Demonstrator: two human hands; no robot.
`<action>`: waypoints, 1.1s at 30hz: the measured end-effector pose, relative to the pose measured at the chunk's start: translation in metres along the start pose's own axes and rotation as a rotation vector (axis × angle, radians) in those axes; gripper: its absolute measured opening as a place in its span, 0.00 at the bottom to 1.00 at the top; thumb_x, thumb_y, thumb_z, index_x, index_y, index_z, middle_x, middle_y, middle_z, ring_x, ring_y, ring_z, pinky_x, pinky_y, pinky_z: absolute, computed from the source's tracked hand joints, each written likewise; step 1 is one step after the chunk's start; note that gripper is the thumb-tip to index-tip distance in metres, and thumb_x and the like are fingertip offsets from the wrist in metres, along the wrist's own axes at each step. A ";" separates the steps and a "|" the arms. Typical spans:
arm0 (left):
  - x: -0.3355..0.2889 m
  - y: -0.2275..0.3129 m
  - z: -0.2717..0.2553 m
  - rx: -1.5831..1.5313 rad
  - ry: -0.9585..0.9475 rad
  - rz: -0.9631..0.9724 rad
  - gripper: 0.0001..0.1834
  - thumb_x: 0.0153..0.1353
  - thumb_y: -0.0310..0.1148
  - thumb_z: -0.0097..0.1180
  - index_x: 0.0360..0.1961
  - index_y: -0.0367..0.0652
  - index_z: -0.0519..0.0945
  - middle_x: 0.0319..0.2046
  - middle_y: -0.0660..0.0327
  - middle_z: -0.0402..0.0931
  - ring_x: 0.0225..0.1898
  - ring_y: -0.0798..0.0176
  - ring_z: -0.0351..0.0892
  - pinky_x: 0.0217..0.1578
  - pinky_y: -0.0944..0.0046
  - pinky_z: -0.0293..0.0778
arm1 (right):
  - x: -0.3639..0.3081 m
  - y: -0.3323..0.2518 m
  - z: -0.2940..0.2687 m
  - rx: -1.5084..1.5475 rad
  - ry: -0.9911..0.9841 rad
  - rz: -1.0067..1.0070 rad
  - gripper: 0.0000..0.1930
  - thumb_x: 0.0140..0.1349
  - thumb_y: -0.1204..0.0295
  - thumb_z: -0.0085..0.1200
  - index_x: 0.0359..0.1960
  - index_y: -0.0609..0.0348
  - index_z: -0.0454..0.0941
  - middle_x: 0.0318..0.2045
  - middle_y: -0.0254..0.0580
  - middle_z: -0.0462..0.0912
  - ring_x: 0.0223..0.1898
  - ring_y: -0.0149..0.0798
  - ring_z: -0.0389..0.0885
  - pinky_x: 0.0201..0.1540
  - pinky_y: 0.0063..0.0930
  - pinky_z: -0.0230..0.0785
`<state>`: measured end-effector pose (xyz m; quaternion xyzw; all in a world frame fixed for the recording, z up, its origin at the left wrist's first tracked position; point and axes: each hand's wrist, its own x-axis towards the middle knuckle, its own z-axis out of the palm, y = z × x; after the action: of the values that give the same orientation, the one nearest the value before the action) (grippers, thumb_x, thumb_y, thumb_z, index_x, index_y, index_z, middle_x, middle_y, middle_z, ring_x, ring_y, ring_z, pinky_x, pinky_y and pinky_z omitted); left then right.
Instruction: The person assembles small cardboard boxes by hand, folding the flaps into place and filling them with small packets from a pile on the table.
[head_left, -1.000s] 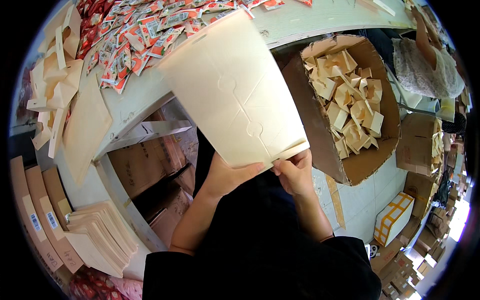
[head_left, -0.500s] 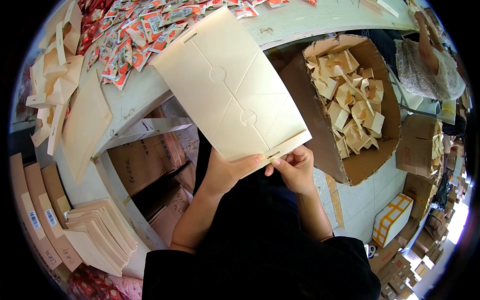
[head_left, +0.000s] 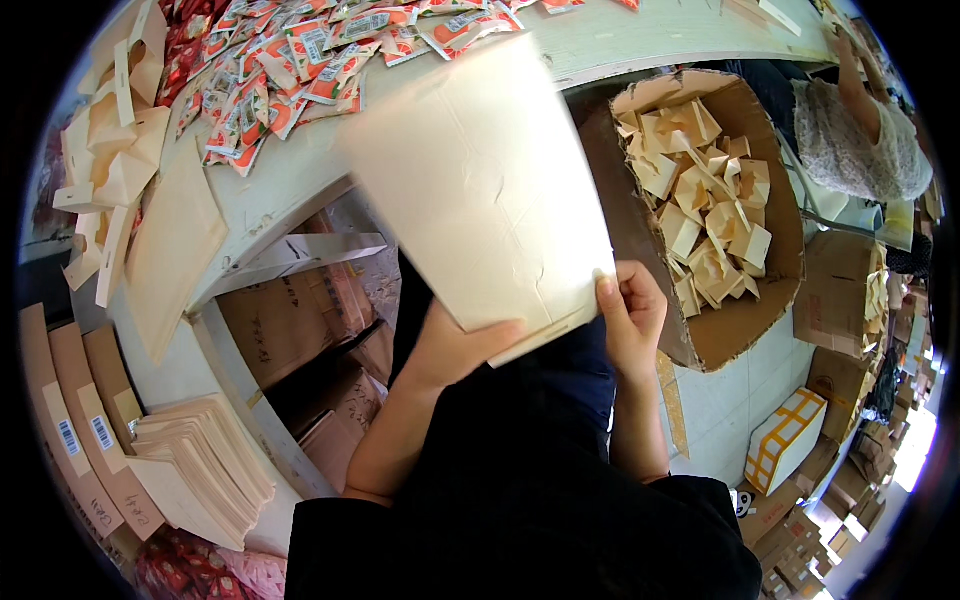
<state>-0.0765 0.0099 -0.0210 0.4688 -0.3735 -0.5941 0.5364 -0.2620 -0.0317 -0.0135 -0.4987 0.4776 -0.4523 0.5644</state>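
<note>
A cream die-cut cardboard sheet (head_left: 480, 180) is held up in front of me, slightly blurred, with cut lines and two round tabs down its middle. My left hand (head_left: 458, 345) is closed on its lower left corner, thumb on the upper face and fingers underneath. At the lower right edge my right hand (head_left: 632, 310) pinches the sheet, its thumb upright along the border. A narrow folded strip (head_left: 545, 338) runs along the near edge between the two hands.
Small red-and-white packets (head_left: 290, 70) lie heaped on the pale table (head_left: 270, 190). A large carton (head_left: 745, 335) of folded cream card pieces stands at right. Flat cream sheets (head_left: 205, 465) are stacked at lower left, folded ones (head_left: 120, 150) above. Another person (head_left: 855, 130) is at far right.
The sheet has turned clockwise and its far end has swung right. My right hand has moved from the near edge's middle to the right corner. The left hand has barely shifted.
</note>
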 end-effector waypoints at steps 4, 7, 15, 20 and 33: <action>0.011 0.011 -0.018 -0.372 0.238 0.013 0.20 0.51 0.24 0.54 0.46 0.33 0.68 0.41 0.58 0.72 0.41 0.67 0.72 0.43 0.68 0.68 | -0.004 -0.001 -0.003 -0.391 -0.134 0.010 0.12 0.54 0.76 0.53 0.40 0.68 0.72 0.29 0.40 0.78 0.31 0.29 0.74 0.34 0.19 0.66; 0.007 0.005 -0.015 -0.203 0.212 -0.074 0.19 0.53 0.25 0.54 0.47 0.33 0.68 0.41 0.58 0.72 0.40 0.68 0.72 0.42 0.69 0.69 | 0.003 -0.013 0.015 -0.609 -0.148 -0.330 0.40 0.44 0.73 0.61 0.59 0.67 0.53 0.52 0.54 0.66 0.49 0.47 0.69 0.52 0.33 0.62; -0.014 -0.009 -0.012 -0.525 -0.053 -0.164 0.21 0.56 0.26 0.50 0.51 0.33 0.65 0.45 0.57 0.69 0.48 0.66 0.67 0.48 0.68 0.63 | 0.015 -0.007 0.041 -0.767 -0.281 -0.228 0.57 0.38 0.45 0.61 0.61 0.70 0.43 0.50 0.59 0.65 0.42 0.51 0.75 0.34 0.31 0.73; -0.017 -0.008 -0.019 -0.141 -0.210 -0.130 0.19 0.55 0.23 0.49 0.50 0.34 0.67 0.45 0.58 0.69 0.48 0.65 0.67 0.48 0.67 0.64 | 0.010 -0.006 0.040 -0.732 -0.237 -0.262 0.53 0.41 0.53 0.63 0.61 0.69 0.43 0.49 0.60 0.65 0.44 0.52 0.73 0.41 0.32 0.71; -0.005 -0.023 -0.011 0.207 0.131 0.066 0.13 0.55 0.22 0.50 0.43 0.32 0.72 0.38 0.58 0.74 0.40 0.67 0.73 0.40 0.69 0.69 | -0.010 -0.016 0.040 -0.600 0.100 -0.520 0.17 0.41 0.83 0.55 0.38 0.68 0.73 0.38 0.53 0.76 0.41 0.48 0.76 0.44 0.30 0.68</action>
<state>-0.0727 0.0188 -0.0448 0.5469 -0.4125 -0.5024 0.5276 -0.2248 -0.0181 0.0050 -0.7229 0.4734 -0.4443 0.2364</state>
